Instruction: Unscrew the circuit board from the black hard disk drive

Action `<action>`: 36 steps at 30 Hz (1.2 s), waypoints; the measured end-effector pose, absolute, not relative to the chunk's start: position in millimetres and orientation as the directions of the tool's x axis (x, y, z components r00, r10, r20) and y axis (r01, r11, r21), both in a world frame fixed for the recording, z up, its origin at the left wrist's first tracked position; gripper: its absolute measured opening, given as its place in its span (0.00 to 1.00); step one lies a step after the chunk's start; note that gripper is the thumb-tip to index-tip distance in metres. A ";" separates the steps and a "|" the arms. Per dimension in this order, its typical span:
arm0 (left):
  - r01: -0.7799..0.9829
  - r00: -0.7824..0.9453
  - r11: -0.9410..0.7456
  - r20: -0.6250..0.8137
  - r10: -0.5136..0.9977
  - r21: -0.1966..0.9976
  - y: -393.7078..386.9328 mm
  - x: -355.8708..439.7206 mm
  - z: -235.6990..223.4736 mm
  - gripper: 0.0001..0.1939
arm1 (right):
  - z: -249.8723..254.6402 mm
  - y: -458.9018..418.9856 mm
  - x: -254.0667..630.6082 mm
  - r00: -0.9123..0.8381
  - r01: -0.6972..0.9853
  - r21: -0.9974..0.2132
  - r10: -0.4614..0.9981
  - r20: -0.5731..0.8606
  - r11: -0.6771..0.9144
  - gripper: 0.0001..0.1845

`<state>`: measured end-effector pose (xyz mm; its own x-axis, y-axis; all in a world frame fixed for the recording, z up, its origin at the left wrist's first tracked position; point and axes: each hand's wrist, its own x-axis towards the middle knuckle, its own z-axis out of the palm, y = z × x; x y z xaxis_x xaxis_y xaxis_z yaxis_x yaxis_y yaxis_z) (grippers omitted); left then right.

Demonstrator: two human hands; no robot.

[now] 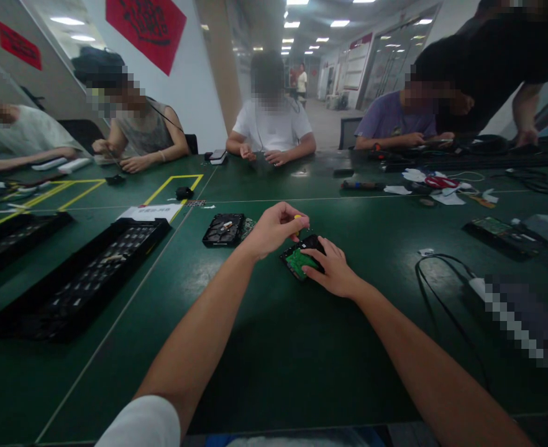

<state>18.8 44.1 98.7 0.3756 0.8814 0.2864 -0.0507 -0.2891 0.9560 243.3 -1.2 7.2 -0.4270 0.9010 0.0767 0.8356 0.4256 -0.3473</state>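
A small hard drive (299, 259) with its green circuit board facing up lies on the dark green table (274, 347). My right hand (332, 268) rests on its right side, fingers pressed over the drive and holding it down. My left hand (274, 228) hovers just above the drive's far edge, fingers pinched round a thin tool with a yellow handle (297, 218). A second black drive (224, 229), opened, lies a little to the left.
Long black trays (87, 273) with small parts lie at the left. A black cable (442, 292) and power strip (481, 287) lie at the right. Several people sit along the far side with tools and papers before them.
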 end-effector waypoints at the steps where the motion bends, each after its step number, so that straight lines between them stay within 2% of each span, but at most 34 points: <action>1: -0.067 0.388 -0.282 0.285 0.876 0.957 43.9 20.2 98.1 0.15 | 6.9 -1.0 243.1 -0.425 0.837 -0.346 0.902 0.079 0.425 0.33; 5: -0.111 0.437 -0.251 0.274 0.857 0.961 46.6 20.4 96.7 0.16 | 6.7 -0.8 242.5 -0.427 0.834 -0.343 0.900 0.092 0.431 0.33; 8: -0.179 0.448 -0.167 0.232 0.864 0.970 49.5 17.3 96.1 0.20 | 8.8 -1.6 242.4 -0.428 0.835 -0.347 0.900 0.077 0.427 0.34; 11: -0.234 0.457 -0.107 0.206 0.865 0.966 51.4 16.1 94.5 0.19 | 11.0 -2.4 242.0 -0.426 0.837 -0.354 0.903 0.058 0.418 0.34; 19: -0.120 0.287 -0.221 0.247 0.925 0.968 48.7 22.2 93.5 0.15 | 6.2 0.0 242.5 -0.432 0.837 -0.335 0.898 0.082 0.433 0.33; 29: -0.228 0.439 -0.134 0.224 0.870 0.964 49.9 20.1 93.8 0.17 | 7.5 -0.5 242.4 -0.430 0.835 -0.339 0.898 0.090 0.434 0.33; 36: -0.143 0.333 -0.233 0.268 0.904 0.962 46.4 26.5 90.6 0.16 | 7.5 -1.3 243.0 -0.425 0.833 -0.358 0.902 0.071 0.421 0.34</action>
